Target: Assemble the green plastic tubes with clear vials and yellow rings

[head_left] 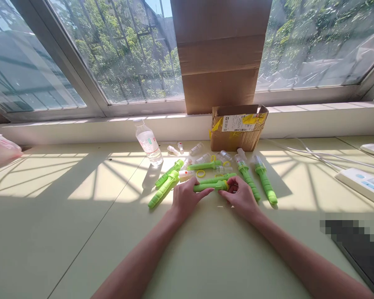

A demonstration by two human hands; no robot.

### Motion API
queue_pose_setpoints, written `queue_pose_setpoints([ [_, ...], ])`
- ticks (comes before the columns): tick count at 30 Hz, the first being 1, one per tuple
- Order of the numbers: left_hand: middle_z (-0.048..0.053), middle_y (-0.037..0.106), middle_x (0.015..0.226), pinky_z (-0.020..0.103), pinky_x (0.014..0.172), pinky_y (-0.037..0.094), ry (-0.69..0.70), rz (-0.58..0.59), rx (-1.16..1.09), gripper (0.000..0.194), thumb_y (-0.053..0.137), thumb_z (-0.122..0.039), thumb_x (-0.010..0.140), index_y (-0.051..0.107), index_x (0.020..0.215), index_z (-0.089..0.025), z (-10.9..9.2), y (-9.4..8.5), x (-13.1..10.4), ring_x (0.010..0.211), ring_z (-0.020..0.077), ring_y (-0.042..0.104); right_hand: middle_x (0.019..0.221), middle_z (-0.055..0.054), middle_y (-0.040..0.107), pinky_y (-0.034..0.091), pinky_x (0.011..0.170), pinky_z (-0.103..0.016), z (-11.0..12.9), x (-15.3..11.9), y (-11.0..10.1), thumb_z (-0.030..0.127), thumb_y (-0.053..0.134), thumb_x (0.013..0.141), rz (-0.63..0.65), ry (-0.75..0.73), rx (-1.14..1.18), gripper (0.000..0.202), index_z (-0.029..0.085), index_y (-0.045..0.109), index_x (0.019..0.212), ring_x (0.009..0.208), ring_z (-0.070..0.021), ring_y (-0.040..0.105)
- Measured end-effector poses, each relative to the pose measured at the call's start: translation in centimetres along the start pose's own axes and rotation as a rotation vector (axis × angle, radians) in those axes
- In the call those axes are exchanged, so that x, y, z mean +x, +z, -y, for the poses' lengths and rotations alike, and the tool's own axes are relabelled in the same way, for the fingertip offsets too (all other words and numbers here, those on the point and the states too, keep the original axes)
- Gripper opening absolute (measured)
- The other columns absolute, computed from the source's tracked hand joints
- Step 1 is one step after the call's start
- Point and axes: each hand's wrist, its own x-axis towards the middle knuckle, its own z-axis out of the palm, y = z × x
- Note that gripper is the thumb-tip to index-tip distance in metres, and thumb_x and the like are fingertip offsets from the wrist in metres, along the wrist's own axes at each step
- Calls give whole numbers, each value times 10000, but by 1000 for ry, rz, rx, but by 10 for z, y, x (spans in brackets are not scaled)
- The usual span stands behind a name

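Observation:
Held level between both hands is a green ribbed tube (210, 186). My left hand (187, 193) grips its left end, thumb along the near side. The fingers of my right hand (240, 196) pinch its right end, where a yellow ring (226, 185) shows. Just behind it lies another green tube (208, 180), and farther back a third (204, 165). Two green tubes (164, 189) lie to the left of my left hand. Beyond my right hand are two more with clear tops, one near (249, 182) and one farther right (267, 185). A loose yellow ring (201, 173) lies behind the held tube.
Clear plastic caps (196, 148) and small white-capped pieces (173, 150) lie behind the tubes. A water bottle (149, 145) and an open cardboard box (233, 141) stand farther back. At right are a power strip (361, 185), cables and a dark object (358, 249); a pink bag (3, 151) is left.

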Motion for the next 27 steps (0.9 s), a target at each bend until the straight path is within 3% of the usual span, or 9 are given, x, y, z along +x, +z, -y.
queue_pose_setpoints([
  [15, -38, 528, 567, 231, 516, 300, -194, 149, -177, 498, 595, -671, 637, 487, 608, -186, -1, -5, 8, 512, 101, 425, 615, 38, 512, 384, 493, -255, 2, 0, 1, 401, 690, 662, -25, -69, -60, 325, 213, 481, 825, 544, -126, 474],
  [27, -49, 463, 531, 232, 500, 282, -235, 196, -231, 535, 584, -692, 630, 430, 566, -184, -2, -6, 12, 518, 101, 415, 594, 39, 508, 369, 507, -259, 11, -5, 0, 366, 660, 678, -52, -72, -147, 263, 213, 484, 799, 538, -126, 459],
])
